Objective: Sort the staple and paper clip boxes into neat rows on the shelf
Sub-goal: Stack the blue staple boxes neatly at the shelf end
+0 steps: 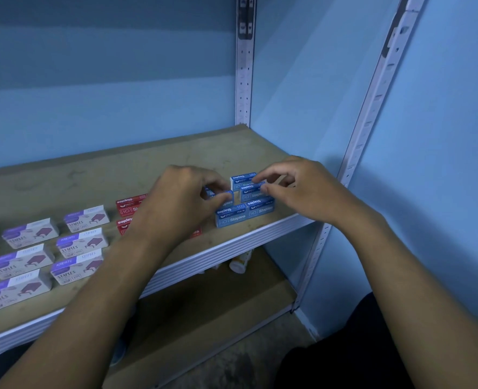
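Note:
Several small blue staple boxes stand in two short rows at the right end of the wooden shelf. My left hand pinches one blue box in the left row. My right hand pinches another blue box in the right row, between thumb and forefinger. Red staple boxes lie behind my left wrist, partly hidden. White and purple staple boxes sit in two rows at the left.
A white slotted upright marks the shelf's right front corner and another upright stands at the back. Blue walls close in behind and to the right. A white bottle lies on the lower shelf.

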`<state>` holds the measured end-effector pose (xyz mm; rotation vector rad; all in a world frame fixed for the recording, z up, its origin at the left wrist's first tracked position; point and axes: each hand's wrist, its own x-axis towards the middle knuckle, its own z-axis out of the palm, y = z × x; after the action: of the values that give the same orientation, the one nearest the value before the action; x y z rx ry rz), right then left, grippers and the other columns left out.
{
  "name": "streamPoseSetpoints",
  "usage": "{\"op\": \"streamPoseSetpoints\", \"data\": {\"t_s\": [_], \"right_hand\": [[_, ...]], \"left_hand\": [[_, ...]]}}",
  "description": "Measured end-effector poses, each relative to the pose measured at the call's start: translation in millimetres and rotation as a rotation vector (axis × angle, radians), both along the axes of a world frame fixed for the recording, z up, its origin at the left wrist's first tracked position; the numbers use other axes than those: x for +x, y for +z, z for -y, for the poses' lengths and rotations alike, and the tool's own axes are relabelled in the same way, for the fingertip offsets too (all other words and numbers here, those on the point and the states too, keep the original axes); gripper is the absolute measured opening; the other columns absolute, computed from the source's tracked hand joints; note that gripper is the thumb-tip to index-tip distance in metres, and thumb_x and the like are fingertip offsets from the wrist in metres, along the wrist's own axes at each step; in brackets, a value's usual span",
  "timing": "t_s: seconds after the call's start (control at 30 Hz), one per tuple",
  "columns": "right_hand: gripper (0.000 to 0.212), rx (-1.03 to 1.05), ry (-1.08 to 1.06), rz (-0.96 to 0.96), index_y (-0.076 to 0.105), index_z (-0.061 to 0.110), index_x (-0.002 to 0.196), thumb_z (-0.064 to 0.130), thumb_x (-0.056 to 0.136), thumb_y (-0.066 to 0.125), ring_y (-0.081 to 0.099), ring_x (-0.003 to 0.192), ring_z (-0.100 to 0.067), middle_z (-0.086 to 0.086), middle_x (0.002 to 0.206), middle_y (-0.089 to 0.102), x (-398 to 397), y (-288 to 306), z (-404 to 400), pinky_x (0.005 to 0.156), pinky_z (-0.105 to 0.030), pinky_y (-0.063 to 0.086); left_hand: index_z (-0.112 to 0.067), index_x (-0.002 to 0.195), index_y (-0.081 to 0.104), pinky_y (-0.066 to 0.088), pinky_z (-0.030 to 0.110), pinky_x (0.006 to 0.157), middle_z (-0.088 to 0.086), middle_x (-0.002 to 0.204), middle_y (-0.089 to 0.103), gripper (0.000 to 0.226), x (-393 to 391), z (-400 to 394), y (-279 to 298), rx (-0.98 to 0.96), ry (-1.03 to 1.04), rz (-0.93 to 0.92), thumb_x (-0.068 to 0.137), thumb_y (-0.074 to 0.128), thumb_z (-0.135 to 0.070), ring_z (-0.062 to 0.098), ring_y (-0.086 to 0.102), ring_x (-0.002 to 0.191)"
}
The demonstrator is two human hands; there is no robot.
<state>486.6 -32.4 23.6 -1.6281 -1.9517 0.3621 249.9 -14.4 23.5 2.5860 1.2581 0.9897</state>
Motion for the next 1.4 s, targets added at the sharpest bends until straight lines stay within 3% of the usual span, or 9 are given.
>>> {"op": "streamPoseSetpoints", "data": {"t_s": [0.23,0.37,0.53,0.77,1.1,1.23,1.4], "right_hand": [[0.018,-0.014,-0.003,0.001,0.075,0.038,0.11,0.032,0.095,0.067,0.063,0.096,-0.003,0.009,0.113,0.066,-5.9,-2.8,-15.2,0.09,-0.03,0.053],[0.019,-0.043,-0.003,0.01,0.077,0.032,0.11,0.026,0.096,0.066,0.062,0.09,0.001,0.014,0.107,0.068,-10.2,-2.8,-18.6,0.079,-0.019,0.049],[0.022,-0.058,-0.021,0.042,0.077,0.031,0.112,0.021,0.098,0.063,0.056,0.084,0.008,0.019,0.102,0.064,-11.4,-5.2,-19.6,0.068,-0.007,0.04],[0.022,-0.044,-0.042,0.039,0.079,0.032,0.11,0.02,0.097,0.065,0.056,0.078,0.008,0.021,0.092,0.062,-14.4,-3.3,-17.0,0.063,-0.005,0.037],[0.022,-0.002,-0.002,0.029,0.079,0.033,0.108,0.02,0.097,0.064,0.06,0.085,0.003,0.019,0.098,0.066,-14.3,3.2,-4.2,0.073,-0.011,0.043],[0.022,0.006,0.017,0.046,0.078,0.034,0.108,0.021,0.098,0.063,0.058,0.086,0.0,0.02,0.098,0.062,-14.7,4.0,1.6,0.076,-0.016,0.044],[0.023,-0.001,0.024,0.086,0.078,0.035,0.108,0.021,0.098,0.063,0.056,0.084,0.004,0.021,0.096,0.06,-13.7,2.4,2.8,0.071,-0.01,0.039]], "left_hand": [[-0.026,0.108,0.075,0.051,0.024,0.076,-0.009,0.1,0.073,0.026,1.2,-10.9,-3.4,0.007,0.022,-0.111,0.082,0.077,-0.028,0.003,0.056,0.075],[-0.032,0.114,0.073,0.055,0.032,0.08,-0.009,0.108,0.073,0.03,4.1,-13.5,-5.0,0.002,0.058,-0.236,0.084,0.073,-0.032,0.01,0.064,0.09],[-0.031,0.113,0.074,0.053,0.028,0.082,-0.008,0.109,0.074,0.029,3.2,-15.3,-6.6,-0.023,0.05,-0.194,0.085,0.073,-0.023,0.009,0.066,0.09],[-0.028,0.108,0.077,0.054,0.027,0.081,-0.007,0.103,0.076,0.027,3.0,-14.7,-7.4,-0.035,0.021,-0.124,0.083,0.075,-0.017,0.003,0.061,0.08],[-0.029,0.104,0.078,0.053,0.027,0.078,-0.008,0.1,0.076,0.024,4.3,-7.9,-7.0,-0.054,0.041,-0.063,0.082,0.076,-0.02,0.005,0.064,0.079],[-0.029,0.105,0.078,0.056,0.033,0.079,-0.008,0.1,0.076,0.024,5.2,-2.3,-6.5,-0.081,0.039,-0.068,0.084,0.075,-0.019,0.007,0.067,0.08],[-0.031,0.105,0.078,0.056,0.034,0.08,-0.009,0.1,0.076,0.024,4.9,-1.0,-7.5,-0.097,0.036,-0.07,0.084,0.074,-0.019,0.007,0.067,0.08]]}}
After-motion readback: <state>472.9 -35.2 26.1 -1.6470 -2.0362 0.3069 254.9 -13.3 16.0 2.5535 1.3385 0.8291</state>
